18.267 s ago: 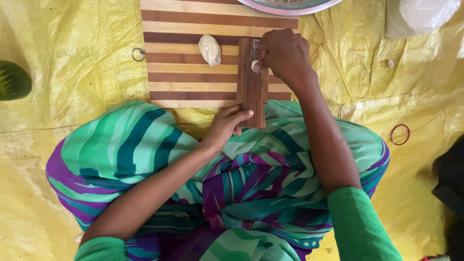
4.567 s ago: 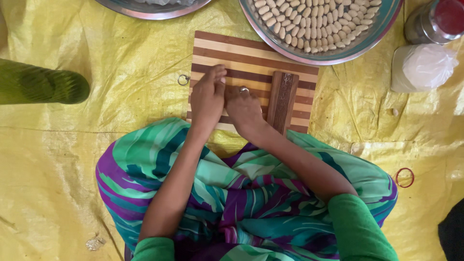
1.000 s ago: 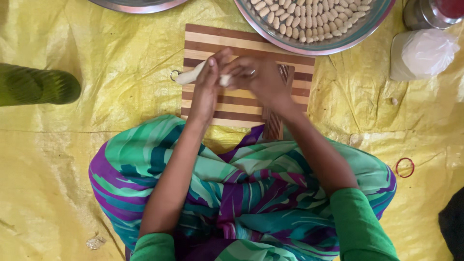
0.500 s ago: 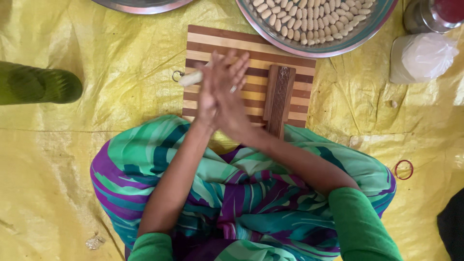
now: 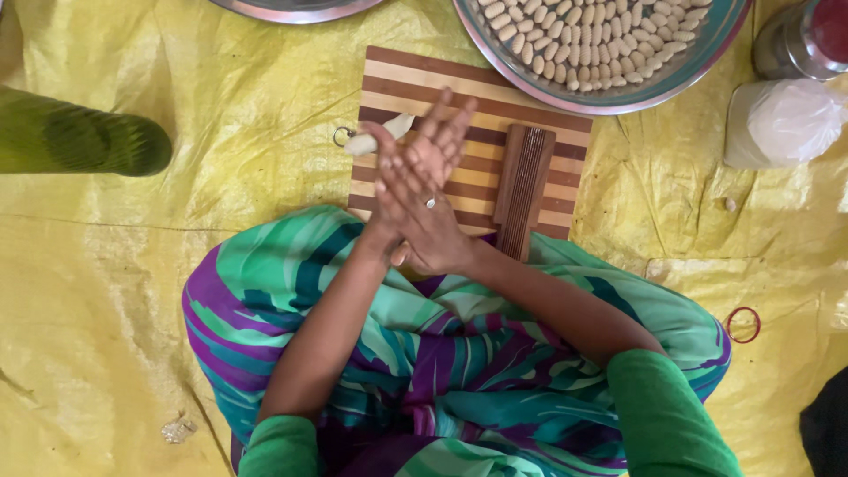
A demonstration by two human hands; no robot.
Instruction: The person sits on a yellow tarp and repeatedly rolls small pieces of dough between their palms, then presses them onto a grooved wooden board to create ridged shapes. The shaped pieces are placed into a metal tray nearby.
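My left hand (image 5: 440,140) and my right hand (image 5: 426,226) are pressed palm to palm above a striped wooden board (image 5: 477,93). Between the palms is a pale dough roll (image 5: 371,140); its end sticks out to the upper left, and the rest is hidden. My right hand lies on top, a ring on one finger, while my left fingers fan out toward the far side. A ridged wooden paddle (image 5: 523,181) lies on the right part of the board, just right of my hands.
A steel bowl (image 5: 565,102) with several small ridged dough pieces stands beyond the board. Another steel dish (image 5: 291,9) is at the top edge. At right are a white plastic bag (image 5: 782,124) and a red-lidded steel container (image 5: 808,35). A green object (image 5: 79,141) lies left on the yellow sheet (image 5: 221,115).
My palms have slid against each other: the right hand has drawn back toward my lap, the left fingers now reach further forward. The dough end still pokes out at the left.
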